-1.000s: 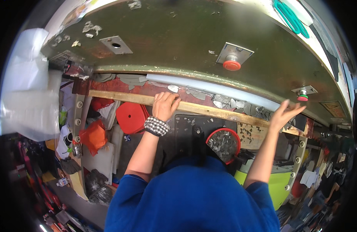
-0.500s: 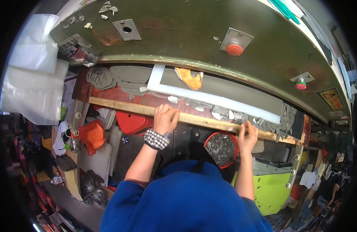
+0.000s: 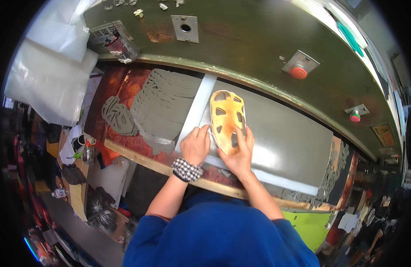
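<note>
A yellow-orange, sole-shaped cutting die (image 3: 227,109) with several holes stands on a smooth grey sheet (image 3: 281,133). My right hand (image 3: 239,155) grips its near right end, with thumb and fingers on either side. Just left of the die, my left hand (image 3: 195,146) is closed with curled fingers by the sheet's edge; whatever is in them is hidden. Under the sheet lies a pale white board (image 3: 197,104), its left and near margins showing. Grey cut strips (image 3: 163,104) and a crumpled grey offcut (image 3: 118,116) lie to the left on the red bed.
Beyond the bed rises a green machine front (image 3: 241,44) with a red button (image 3: 299,72). A wooden rail (image 3: 170,167) runs along the bed's near edge. Grey scraps (image 3: 332,175) lie at the right end. Clear plastic sheeting (image 3: 45,82) hangs at left.
Both hands have left the wooden rail; the right one now holds the cutting die. The bed with board and sheet has come nearer, out from under the machine, exposing the whole die.
</note>
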### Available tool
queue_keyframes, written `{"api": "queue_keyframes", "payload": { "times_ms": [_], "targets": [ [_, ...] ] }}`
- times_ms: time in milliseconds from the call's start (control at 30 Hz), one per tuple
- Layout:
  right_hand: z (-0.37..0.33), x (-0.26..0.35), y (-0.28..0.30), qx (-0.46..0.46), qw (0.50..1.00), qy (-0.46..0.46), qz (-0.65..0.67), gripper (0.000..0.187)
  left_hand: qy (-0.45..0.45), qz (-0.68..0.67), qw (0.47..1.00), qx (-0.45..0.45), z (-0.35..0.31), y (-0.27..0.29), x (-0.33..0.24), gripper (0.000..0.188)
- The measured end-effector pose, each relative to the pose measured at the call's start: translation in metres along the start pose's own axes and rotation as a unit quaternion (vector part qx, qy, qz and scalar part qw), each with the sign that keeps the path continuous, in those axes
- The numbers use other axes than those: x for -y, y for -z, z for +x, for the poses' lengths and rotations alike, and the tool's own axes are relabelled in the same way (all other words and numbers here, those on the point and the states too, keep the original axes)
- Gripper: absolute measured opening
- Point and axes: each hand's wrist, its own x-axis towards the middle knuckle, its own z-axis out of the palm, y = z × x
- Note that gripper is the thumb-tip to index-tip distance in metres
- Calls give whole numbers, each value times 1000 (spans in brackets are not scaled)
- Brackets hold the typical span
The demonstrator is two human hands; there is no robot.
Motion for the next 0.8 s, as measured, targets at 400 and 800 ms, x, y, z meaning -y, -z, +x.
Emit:
{"api": "queue_keyframes", "payload": {
  "times_ms": [400, 800],
  "targets": [
    [-37, 3, 64, 53, 822, -241, 513, 106, 24, -141, 988, 60, 17, 3, -30, 32],
    [-89, -20, 178, -262, 894, -164, 324, 81, 74, -128, 981, 127, 3, 8, 24, 29]
  ]
}}
